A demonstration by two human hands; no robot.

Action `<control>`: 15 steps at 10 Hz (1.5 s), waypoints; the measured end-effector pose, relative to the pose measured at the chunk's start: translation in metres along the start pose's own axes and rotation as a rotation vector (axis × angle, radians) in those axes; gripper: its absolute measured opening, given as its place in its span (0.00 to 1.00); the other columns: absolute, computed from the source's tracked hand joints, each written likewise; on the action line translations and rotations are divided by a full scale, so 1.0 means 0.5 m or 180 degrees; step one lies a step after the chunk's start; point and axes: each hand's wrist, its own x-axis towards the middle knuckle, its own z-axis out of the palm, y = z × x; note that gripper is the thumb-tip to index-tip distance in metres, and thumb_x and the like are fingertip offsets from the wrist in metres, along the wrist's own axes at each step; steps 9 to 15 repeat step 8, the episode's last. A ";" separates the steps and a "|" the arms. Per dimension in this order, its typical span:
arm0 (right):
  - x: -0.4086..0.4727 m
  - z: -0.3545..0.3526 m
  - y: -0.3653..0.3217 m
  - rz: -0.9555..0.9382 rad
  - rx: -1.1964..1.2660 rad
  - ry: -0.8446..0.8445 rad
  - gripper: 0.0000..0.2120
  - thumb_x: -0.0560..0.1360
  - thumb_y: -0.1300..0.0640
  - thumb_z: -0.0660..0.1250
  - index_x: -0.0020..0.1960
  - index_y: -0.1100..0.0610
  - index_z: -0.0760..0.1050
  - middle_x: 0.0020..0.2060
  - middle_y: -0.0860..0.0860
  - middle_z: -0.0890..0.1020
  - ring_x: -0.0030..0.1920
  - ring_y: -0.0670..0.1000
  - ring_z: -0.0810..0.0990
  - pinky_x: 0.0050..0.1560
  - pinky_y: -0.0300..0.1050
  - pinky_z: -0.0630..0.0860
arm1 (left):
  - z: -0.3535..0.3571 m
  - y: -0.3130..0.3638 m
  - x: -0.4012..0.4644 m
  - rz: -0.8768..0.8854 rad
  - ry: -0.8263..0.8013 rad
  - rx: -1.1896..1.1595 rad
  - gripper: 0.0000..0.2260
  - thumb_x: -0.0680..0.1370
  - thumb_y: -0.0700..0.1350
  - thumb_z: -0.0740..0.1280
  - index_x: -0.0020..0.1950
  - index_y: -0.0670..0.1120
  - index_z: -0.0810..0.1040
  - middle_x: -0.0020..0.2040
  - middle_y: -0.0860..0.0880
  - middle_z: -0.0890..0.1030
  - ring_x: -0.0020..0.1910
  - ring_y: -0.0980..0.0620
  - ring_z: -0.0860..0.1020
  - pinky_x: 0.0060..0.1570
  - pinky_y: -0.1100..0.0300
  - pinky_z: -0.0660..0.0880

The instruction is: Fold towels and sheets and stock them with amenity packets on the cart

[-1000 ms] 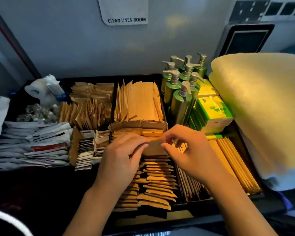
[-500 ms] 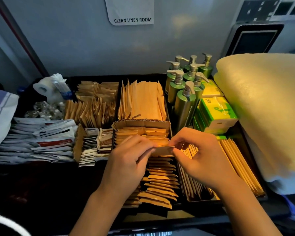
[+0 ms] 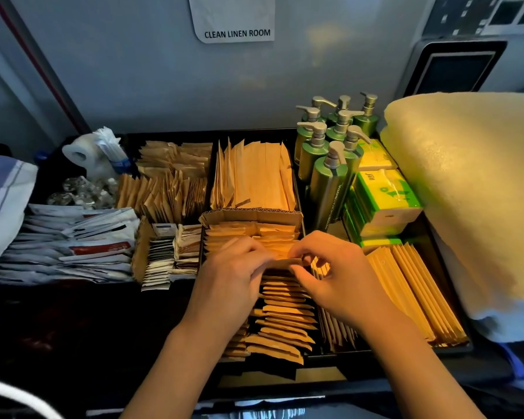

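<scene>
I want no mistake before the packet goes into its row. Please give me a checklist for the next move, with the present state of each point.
1. Left hand grips the flat brown paper packet: ok.
2. Right hand pinches the same packet: ok.
3. Packet is over the open cardboard box of brown packets: ok.
4. A free gap in the row under the packet: cannot tell, hands hide it.
5. Green pump bottles stand upright, apart from both hands: ok.
6. Folded yellow towel stays outside the box: ok.
</scene>
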 end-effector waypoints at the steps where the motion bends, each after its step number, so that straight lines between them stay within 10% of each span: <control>1: 0.003 0.011 0.009 0.0132 -0.0145 -0.0177 0.05 0.76 0.52 0.73 0.52 0.46 0.83 0.49 0.39 0.80 0.50 0.41 0.78 0.53 0.37 0.77 | 0.028 0.004 0.004 -0.0307 -0.0260 0.0006 0.08 0.79 0.48 0.71 0.56 0.55 0.86 0.51 0.59 0.76 0.52 0.62 0.72 0.50 0.61 0.77; 15: -0.014 -0.003 0.077 0.0195 0.0045 -0.0209 0.09 0.78 0.50 0.72 0.57 0.45 0.84 0.52 0.38 0.79 0.52 0.41 0.78 0.55 0.41 0.79 | 0.025 0.040 0.006 -0.0663 0.0209 -0.0006 0.06 0.78 0.49 0.71 0.53 0.56 0.85 0.49 0.63 0.78 0.50 0.63 0.77 0.50 0.61 0.79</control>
